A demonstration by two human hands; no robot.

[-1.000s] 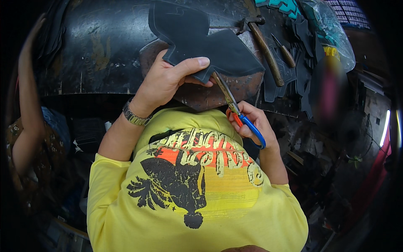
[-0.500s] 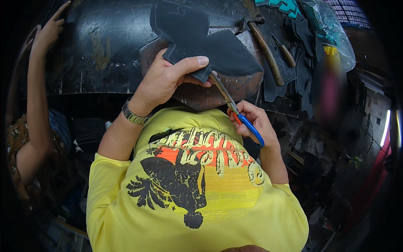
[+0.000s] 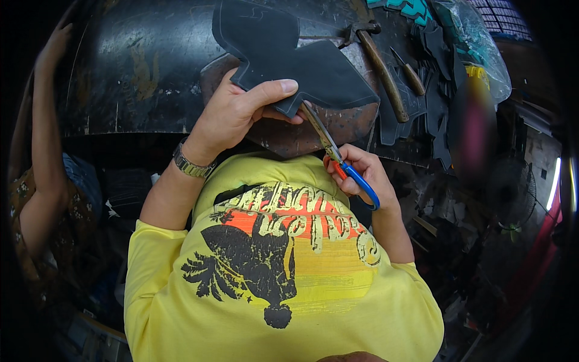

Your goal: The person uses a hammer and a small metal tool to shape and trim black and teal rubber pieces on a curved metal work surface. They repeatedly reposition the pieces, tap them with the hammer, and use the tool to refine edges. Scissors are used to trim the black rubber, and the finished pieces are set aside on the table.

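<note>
My left hand (image 3: 232,114) is closed on the near edge of a flat black shaped piece (image 3: 289,60), thumb on top and fingers beneath. Pale lines run along the piece's border. In my right hand (image 3: 365,175) is a pair of scissors (image 3: 325,139) with blue and orange handles. Their blade tips touch the notched near edge of the black piece, just right of my left fingertips. Below the piece lies a brown, worn, rounded block (image 3: 347,123), partly hidden by it.
A hammer (image 3: 381,72) and an awl with a wooden handle (image 3: 411,78) lie right of the piece. Past them are dark cut pieces (image 3: 431,102), teal pieces (image 3: 407,9) and a clear plastic bag (image 3: 470,42). A co-worker's arm (image 3: 48,127) reaches along the far left.
The black piece and my left hand have shifted very slightly left. My scissor handles have drawn a little closer together. The co-worker's arm has moved left.
</note>
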